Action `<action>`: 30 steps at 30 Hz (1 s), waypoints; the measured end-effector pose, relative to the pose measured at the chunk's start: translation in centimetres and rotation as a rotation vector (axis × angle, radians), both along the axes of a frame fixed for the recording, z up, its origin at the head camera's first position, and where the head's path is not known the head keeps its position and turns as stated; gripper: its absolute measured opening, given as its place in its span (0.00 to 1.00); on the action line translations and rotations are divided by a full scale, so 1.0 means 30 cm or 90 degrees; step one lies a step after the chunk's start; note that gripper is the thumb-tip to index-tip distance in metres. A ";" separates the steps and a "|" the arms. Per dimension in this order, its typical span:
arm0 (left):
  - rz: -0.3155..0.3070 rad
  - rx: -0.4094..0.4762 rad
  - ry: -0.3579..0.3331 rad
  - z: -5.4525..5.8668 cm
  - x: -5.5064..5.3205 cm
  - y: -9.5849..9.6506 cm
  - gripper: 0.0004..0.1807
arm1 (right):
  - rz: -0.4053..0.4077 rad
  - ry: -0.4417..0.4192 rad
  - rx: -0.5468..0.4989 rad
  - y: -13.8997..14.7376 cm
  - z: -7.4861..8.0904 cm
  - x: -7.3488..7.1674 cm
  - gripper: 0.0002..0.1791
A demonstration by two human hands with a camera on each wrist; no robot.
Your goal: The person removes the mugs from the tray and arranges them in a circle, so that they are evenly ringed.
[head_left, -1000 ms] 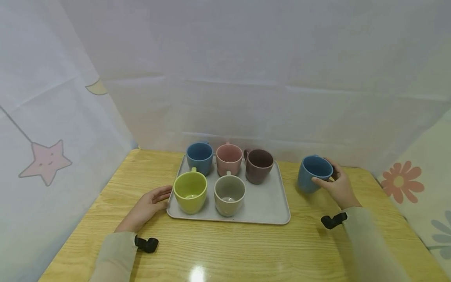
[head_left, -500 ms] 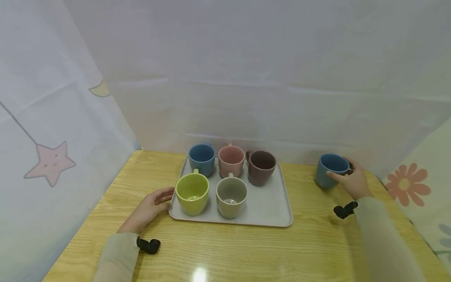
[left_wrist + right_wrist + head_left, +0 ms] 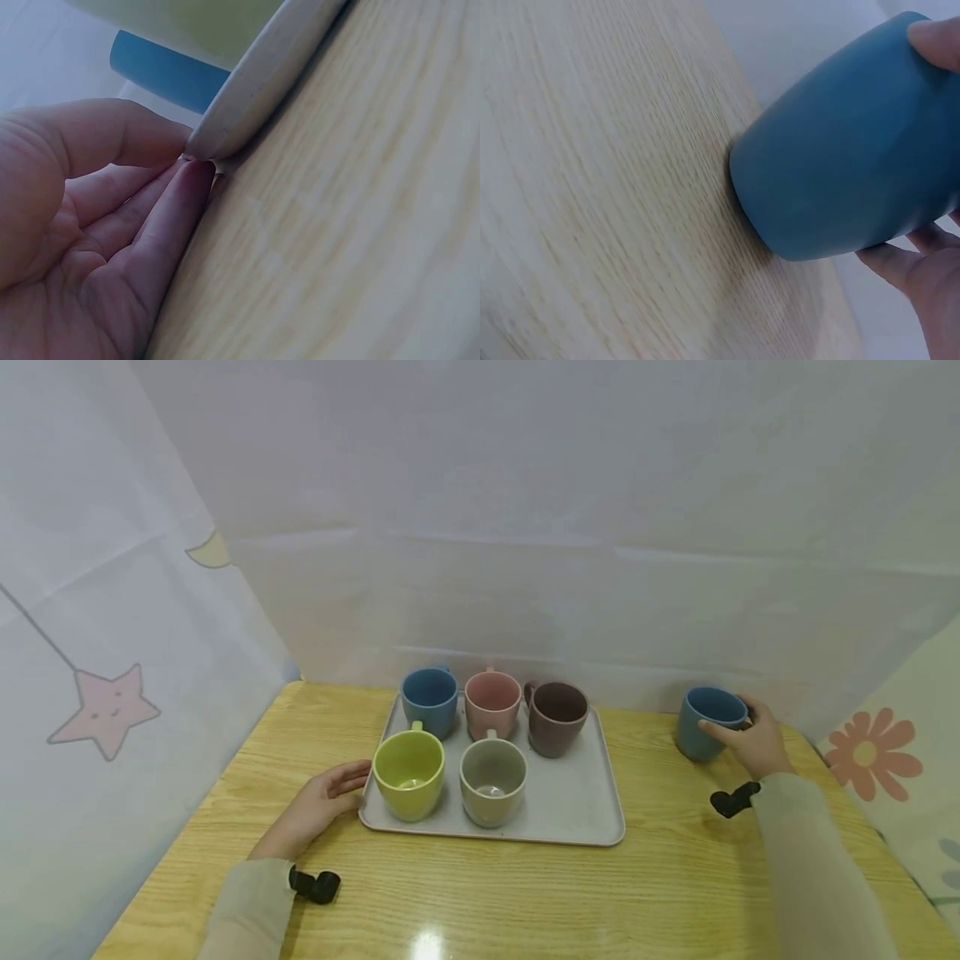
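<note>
My right hand grips a blue mug near the table's back right, thumb near the rim and fingers round the far side. In the right wrist view the blue mug has its base at the wood; whether it touches is hard to tell. At the left edge of a pale tray, my left hand pinches the tray rim between thumb and fingertips. Standing on the tray are a yellow-green mug, a grey-beige mug, another blue mug, a pink mug and a brown mug.
The wooden table backs onto a pale cloth wall. Side cloths carry a pink star on the left and an orange flower on the right. The tray's front right part bears no mug.
My right hand has carried the blue mug to the right, away from the tray, and over the last half second it has hardly moved. My left hand stays at the tray's edge.
</note>
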State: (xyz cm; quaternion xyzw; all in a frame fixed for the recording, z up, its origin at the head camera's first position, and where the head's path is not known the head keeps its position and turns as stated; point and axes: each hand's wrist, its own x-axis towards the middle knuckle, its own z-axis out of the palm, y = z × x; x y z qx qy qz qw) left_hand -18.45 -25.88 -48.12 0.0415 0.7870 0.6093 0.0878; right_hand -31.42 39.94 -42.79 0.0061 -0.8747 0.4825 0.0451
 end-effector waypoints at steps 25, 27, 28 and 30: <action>0.008 -0.018 -0.011 -0.004 -0.001 -0.003 0.34 | 0.001 -0.013 -0.013 0.030 -0.017 -0.005 0.58; 0.008 -0.021 -0.013 -0.006 -0.002 -0.003 0.34 | -0.042 0.017 -0.012 0.010 -0.011 0.003 0.57; 0.009 -0.021 -0.014 -0.007 -0.002 -0.002 0.34 | -0.067 0.036 -0.014 -0.002 -0.008 0.007 0.55; 0.008 -0.018 -0.016 -0.008 -0.004 0.000 0.34 | -0.117 0.090 -0.017 -0.029 0.001 0.019 0.51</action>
